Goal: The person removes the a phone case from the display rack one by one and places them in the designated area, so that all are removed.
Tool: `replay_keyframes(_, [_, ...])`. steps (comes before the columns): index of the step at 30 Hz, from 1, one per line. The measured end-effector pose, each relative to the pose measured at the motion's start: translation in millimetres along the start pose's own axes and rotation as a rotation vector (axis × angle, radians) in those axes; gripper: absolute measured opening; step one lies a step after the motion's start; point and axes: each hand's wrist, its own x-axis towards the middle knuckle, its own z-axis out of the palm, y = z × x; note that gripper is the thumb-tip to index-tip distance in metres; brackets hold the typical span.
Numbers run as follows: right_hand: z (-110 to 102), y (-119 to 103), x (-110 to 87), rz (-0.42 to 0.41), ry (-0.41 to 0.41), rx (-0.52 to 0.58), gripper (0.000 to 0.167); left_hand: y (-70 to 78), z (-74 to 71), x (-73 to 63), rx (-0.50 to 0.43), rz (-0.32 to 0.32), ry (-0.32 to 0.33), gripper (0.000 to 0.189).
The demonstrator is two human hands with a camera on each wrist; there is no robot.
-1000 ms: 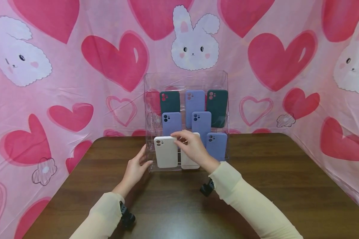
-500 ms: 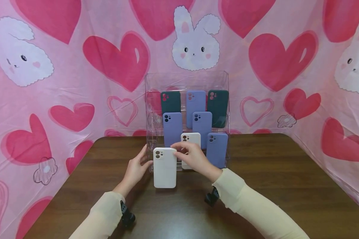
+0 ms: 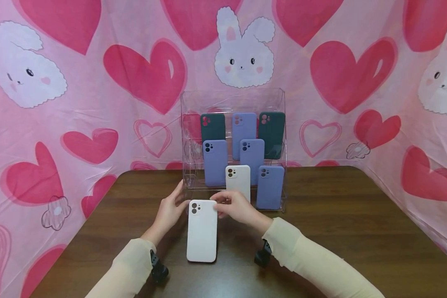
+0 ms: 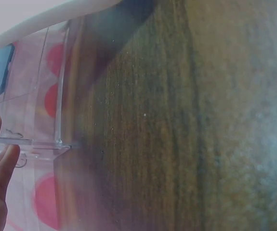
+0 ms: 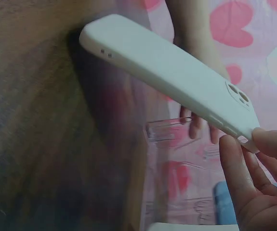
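My right hand (image 3: 238,207) pinches a white phone case (image 3: 202,236) by its upper right corner, thumb on the back and fingers behind. The case hangs upright in front of the rack, camera cutouts at top left. In the right wrist view, the held case slants across the picture above the table, clear of the rack. My left hand (image 3: 166,213) holds the left side of a clear acrylic tiered rack (image 3: 232,98), low down. In the left wrist view, its thumb and fingers (image 4: 3,168) lie on either side of the clear side wall.
Another white phone case (image 3: 239,176) stands in the rack's front tier, beside a lavender phone case (image 3: 271,188). Higher tiers hold more lavender cases and green phone cases (image 3: 271,136). A brown wooden table (image 3: 331,223) carries the rack, with a heart-and-rabbit cloth (image 3: 245,25) behind.
My right hand has lifted the left white phone case out of the front tier and drawn it toward me and down. The left hand has stayed at the rack's side.
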Motion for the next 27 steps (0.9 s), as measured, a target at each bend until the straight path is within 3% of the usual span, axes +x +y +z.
replay_keyframes(11, [13,23,4.2,0.139,-0.071,0.046,0.02,0.8,-0.4,-0.1,-0.005,-0.024,-0.017,0.074])
replay_keyframes(19, [21,37,10.5,0.197,-0.11,0.009,0.019,2.5,-2.4,-0.6,-0.002,-0.083,-0.052,0.074])
replay_keyframes(27, [27,44,9.3,0.261,-0.121,-0.053,0.016,3.7,-3.2,-2.3,-0.014,-0.087,-0.06,0.075])
